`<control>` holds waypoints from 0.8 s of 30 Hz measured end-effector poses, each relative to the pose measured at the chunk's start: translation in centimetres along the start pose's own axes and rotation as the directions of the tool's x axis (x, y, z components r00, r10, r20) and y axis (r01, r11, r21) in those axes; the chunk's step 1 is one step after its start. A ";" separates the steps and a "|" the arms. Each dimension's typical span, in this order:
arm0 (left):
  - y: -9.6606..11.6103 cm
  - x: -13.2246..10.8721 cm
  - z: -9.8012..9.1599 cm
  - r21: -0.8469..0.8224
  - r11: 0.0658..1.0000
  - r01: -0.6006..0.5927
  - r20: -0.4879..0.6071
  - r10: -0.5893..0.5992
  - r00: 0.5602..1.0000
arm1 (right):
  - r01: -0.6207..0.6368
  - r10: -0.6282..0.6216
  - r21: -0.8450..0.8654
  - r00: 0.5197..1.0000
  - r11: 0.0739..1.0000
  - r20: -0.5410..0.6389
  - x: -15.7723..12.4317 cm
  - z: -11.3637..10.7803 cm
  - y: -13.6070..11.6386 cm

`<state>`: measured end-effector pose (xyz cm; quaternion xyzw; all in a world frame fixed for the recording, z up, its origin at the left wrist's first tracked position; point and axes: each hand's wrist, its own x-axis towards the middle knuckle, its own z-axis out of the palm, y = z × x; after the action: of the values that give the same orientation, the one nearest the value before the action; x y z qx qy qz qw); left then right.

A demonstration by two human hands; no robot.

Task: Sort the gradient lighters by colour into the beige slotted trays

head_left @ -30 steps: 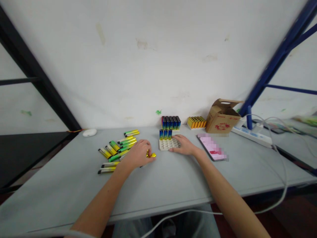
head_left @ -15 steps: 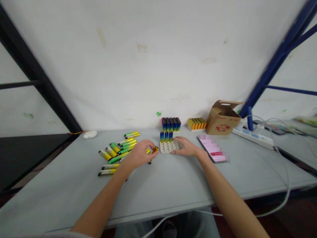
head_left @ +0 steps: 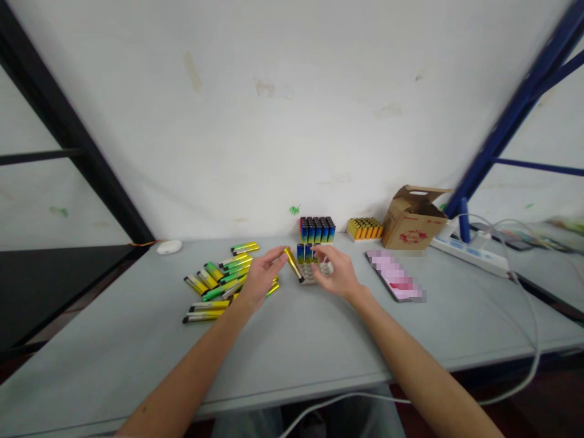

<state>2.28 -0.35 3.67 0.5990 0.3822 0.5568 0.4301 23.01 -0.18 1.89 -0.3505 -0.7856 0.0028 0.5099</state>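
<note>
One gold tube (head_left: 294,265) in left hand (head_left: 262,277)

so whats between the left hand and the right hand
Head view: a slim tilted gold tube between the left hand and the right hand; blue upright tubes behind it.

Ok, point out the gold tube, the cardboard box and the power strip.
Gold tube (head_left: 294,265): head view, middle of its body.
Cardboard box (head_left: 413,234): head view, front face.
Power strip (head_left: 469,257): head view, top face.
</note>
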 end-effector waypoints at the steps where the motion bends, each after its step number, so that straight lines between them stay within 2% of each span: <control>1: -0.2 -0.1 0.2 -0.055 0.998 0.016 -0.015 -0.016 1.000 | 0.013 -0.015 0.023 0.998 1.000 0.064 -0.2 0.5 -0.5; 5: -1.0 0.0 0.6 -0.254 0.965 0.057 -0.060 -0.075 0.995 | -0.059 0.030 0.145 0.980 0.988 0.196 -0.9 2.1 -1.7; 10: -1.1 0.0 0.6 -0.332 0.939 0.093 -0.053 -0.117 0.992 | -0.227 0.193 0.195 0.965 0.954 0.178 -0.9 3.2 -2.2; 12: -0.8 -0.2 0.7 -0.322 0.942 0.088 -0.035 -0.105 0.994 | -0.253 0.223 0.190 0.960 0.949 0.167 -0.8 3.4 -2.3; 17: -0.3 -0.7 0.9 -0.286 0.955 0.074 0.006 -0.075 0.997 | -0.177 0.131 0.237 0.972 0.955 0.196 -0.8 3.2 -2.8; 21: -0.5 -0.2 0.4 -0.195 0.980 0.024 -0.058 -0.035 0.998 | -0.181 0.139 0.293 0.978 0.939 0.158 -0.6 3.0 -2.9; 24: -0.7 0.4 -0.7 -0.037 0.998 -0.047 -0.104 0.043 0.994 | -0.245 0.229 0.377 0.970 0.893 0.086 -0.1 2.8 -2.2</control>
<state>1.65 0.33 3.14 0.5692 0.3794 0.6041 0.4088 19.60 -0.94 1.23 -0.3366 -0.7312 0.2258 0.5488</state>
